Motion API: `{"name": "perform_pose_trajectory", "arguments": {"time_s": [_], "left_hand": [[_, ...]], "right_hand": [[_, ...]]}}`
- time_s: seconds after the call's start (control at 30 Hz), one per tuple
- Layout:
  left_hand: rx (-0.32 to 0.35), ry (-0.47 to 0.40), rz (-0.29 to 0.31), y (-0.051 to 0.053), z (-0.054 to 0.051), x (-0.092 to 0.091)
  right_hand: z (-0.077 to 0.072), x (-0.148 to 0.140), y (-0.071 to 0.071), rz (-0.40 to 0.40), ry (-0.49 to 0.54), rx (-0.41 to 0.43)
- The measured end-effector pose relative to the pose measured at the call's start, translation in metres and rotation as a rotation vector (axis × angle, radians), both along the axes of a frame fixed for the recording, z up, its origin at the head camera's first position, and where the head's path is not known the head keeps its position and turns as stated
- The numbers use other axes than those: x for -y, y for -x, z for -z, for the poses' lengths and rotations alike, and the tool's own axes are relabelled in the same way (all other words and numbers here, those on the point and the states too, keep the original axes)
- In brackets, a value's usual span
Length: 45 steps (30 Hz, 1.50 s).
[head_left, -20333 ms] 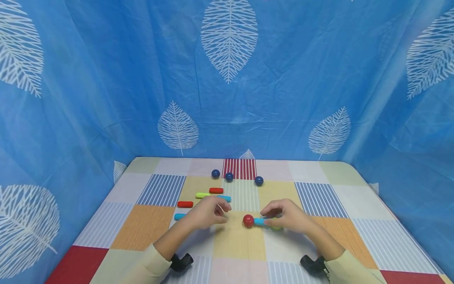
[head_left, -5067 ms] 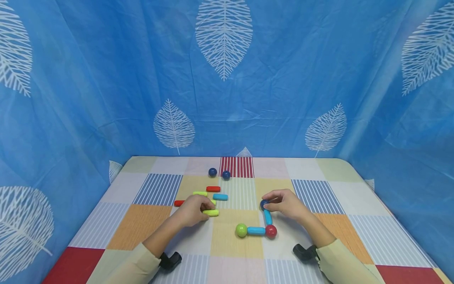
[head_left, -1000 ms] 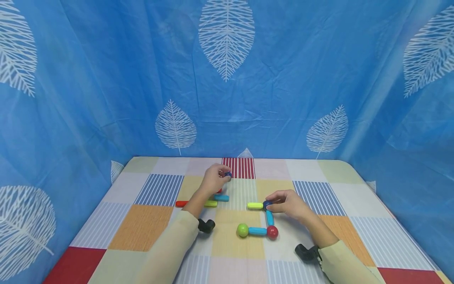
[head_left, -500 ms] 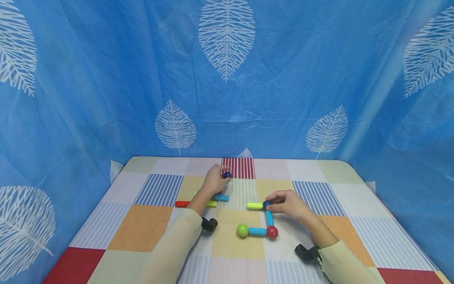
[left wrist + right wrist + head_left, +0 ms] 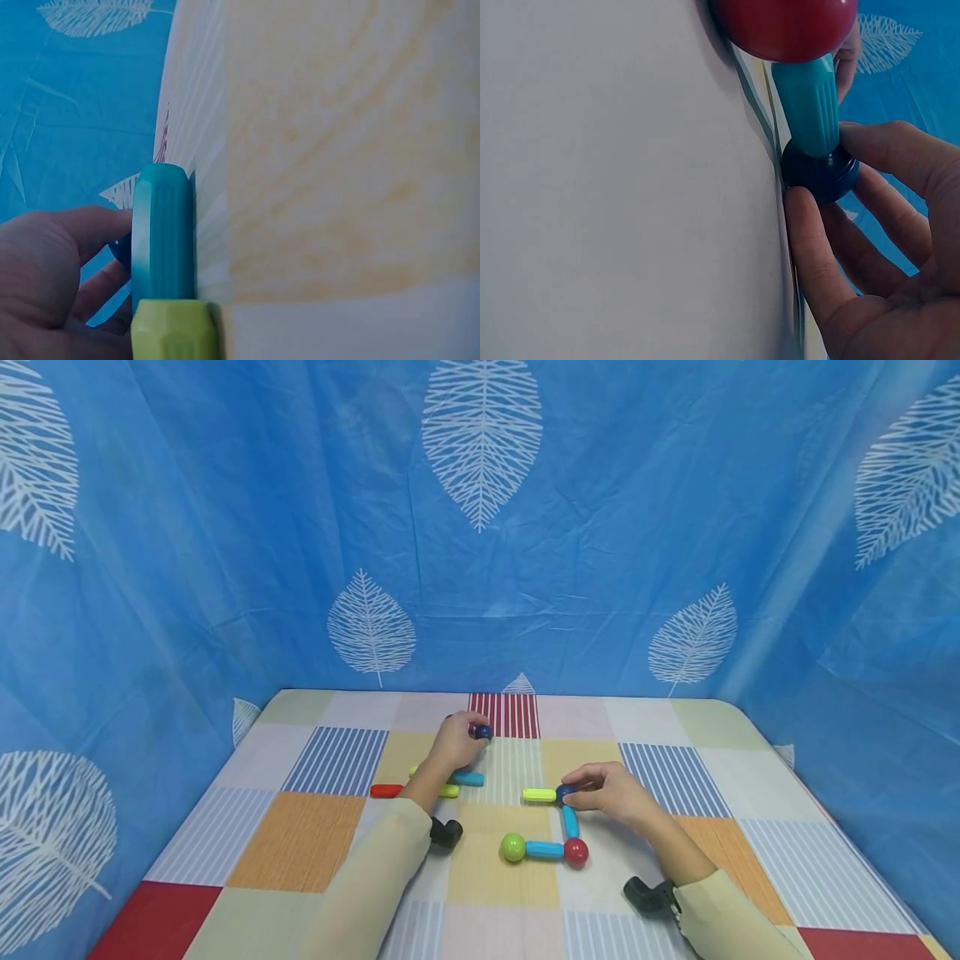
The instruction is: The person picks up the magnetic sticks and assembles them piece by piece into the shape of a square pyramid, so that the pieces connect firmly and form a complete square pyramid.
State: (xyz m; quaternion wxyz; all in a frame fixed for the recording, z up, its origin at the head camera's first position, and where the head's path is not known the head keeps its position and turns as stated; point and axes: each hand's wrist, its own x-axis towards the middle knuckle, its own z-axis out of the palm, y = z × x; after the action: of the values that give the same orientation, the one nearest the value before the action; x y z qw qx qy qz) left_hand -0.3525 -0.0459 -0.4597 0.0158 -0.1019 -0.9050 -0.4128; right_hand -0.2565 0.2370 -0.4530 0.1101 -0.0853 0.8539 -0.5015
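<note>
My left hand [image 5: 455,742] pinches a dark blue ball [image 5: 483,732] at the back of the table; in the left wrist view that ball is mostly hidden behind a blue stick [image 5: 163,232]. My right hand [image 5: 611,793] grips another dark blue ball [image 5: 564,793], its thumb and fingers on either side in the right wrist view. A yellow-green stick [image 5: 539,795] points left from this ball, and a blue stick [image 5: 571,822] runs from it to a red ball [image 5: 576,852]. From the red ball another blue stick [image 5: 544,849] leads left to a green ball [image 5: 513,847].
Around my left forearm lie a red stick [image 5: 386,791], a yellow-green stick [image 5: 448,791] and a blue stick [image 5: 469,778]. Another dark ball shows only as a sliver behind my left hand. A blue curtain [image 5: 570,568] stands behind the patchwork-covered table [image 5: 502,877].
Over the last seconds my left hand has moved from the loose sticks back to the dark blue ball, and a yellow-green stick now adjoins the ball in my right hand. My right hand has barely moved.
</note>
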Motion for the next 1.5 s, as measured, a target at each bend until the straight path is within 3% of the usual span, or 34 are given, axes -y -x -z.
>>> {"name": "perform_pose_trajectory", "arguments": {"time_s": [0.33, 0.8, 1.17, 1.5], "left_hand": [[0.061, 0.031, -0.015, -0.005, -0.005, -0.003], [0.000, 0.028, 0.051, -0.009, -0.007, -0.003], [0.066, -0.131, 0.183, -0.029, -0.014, -0.002], [0.112, -0.165, 0.221, -0.048, -0.012, 0.000]], "right_hand": [[0.002, -0.003, 0.001, -0.028, 0.012, -0.014], [0.001, 0.000, 0.000, 0.000, -0.010, -0.009], [0.000, 0.001, 0.000, 0.019, -0.024, -0.001], [0.000, 0.001, 0.000, 0.016, -0.021, 0.004]]}}
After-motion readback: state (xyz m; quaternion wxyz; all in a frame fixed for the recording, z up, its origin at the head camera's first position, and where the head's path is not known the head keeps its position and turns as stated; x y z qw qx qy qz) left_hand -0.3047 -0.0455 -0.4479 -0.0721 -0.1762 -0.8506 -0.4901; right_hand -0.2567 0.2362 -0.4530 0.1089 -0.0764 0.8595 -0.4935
